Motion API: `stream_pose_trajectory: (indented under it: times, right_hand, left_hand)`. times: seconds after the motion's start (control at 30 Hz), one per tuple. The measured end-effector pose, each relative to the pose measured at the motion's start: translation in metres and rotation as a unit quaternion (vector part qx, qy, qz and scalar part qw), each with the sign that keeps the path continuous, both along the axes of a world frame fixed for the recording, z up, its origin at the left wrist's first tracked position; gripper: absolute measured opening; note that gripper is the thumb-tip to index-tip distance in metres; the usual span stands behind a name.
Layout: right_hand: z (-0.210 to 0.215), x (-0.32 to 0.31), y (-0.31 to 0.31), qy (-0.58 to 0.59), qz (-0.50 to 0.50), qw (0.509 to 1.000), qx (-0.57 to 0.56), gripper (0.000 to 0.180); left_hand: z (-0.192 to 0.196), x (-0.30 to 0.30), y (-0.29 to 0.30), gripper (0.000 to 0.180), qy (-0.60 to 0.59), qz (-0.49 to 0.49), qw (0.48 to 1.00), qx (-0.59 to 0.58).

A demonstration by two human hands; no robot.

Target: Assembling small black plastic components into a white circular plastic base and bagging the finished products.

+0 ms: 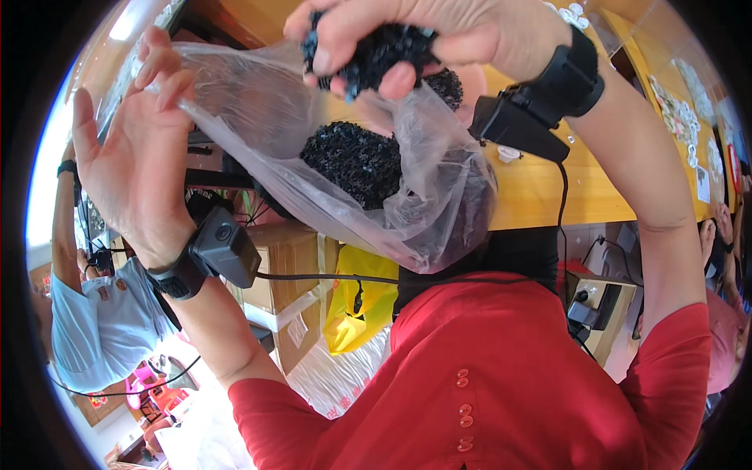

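Note:
My left hand (141, 149) is raised at the left, its curled fingers gripping the rim of a clear plastic bag (258, 157). A heap of small black pieces (352, 163) lies inside the bag, which spreads between my hands and over the table's near edge. Up at the top middle, my right hand (399, 39) is closed round a clump of small black pieces (376, 61), held above the bag. The pieces are too small for me to make out their kind. Behind the bag, a pinkish container (471, 82) holds more black pieces, partly covered by my right hand and the bag.
A wooden table (564, 192) stretches ahead and right, with white parts (675, 117) strewn farther along. Under its left side are a cardboard box (282, 266) and a yellow bag (360, 298). Cables hang from my wrist devices. A co-worker in light blue (110, 329) sits left; others are at right.

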State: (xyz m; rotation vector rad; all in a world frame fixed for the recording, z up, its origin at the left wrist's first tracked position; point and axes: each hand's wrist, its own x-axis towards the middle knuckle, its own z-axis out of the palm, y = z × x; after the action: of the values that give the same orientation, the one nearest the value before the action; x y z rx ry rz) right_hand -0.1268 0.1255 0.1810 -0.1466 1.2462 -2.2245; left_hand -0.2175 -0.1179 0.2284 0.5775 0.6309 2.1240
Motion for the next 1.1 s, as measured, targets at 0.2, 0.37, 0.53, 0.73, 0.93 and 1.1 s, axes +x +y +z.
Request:
stream_pose_trajectory:
  times: [0.2, 0.37, 0.53, 0.73, 0.93, 1.1]
  right_hand:
    - [-0.011, -0.015, 0.044, 0.078, -0.092, 0.992, 0.030, 0.015]
    - [-0.079, -0.037, 0.060, 0.042, -0.130, 0.955, 0.265, 0.009]
    - [-0.115, -0.043, 0.048, 0.039, -0.141, 0.882, 0.448, 0.020]
    - [-0.090, -0.029, 0.040, 0.030, -0.131, 0.828, 0.545, 0.051]
    - [-0.039, -0.010, 0.044, 0.183, -0.303, 0.822, 0.446, 0.010]
    - [-0.012, 0.023, -0.016, 0.291, -0.240, 0.864, 0.333, 0.017]
  left_hand:
    - [0.001, 0.001, -0.012, 0.068, 0.005, 0.027, 1.000, -0.011]
    - [0.004, 0.004, -0.011, 0.066, 0.020, 0.034, 0.999, -0.021]
    - [0.006, 0.006, -0.010, 0.065, 0.009, 0.044, 0.999, -0.020]
    - [0.004, 0.007, -0.015, 0.066, 0.021, 0.017, 1.000, -0.011]
    - [0.007, 0.014, -0.016, 0.065, 0.022, -0.006, 1.000, -0.002]
    - [0.004, 0.014, -0.014, 0.062, 0.005, -0.018, 1.000, 0.023]
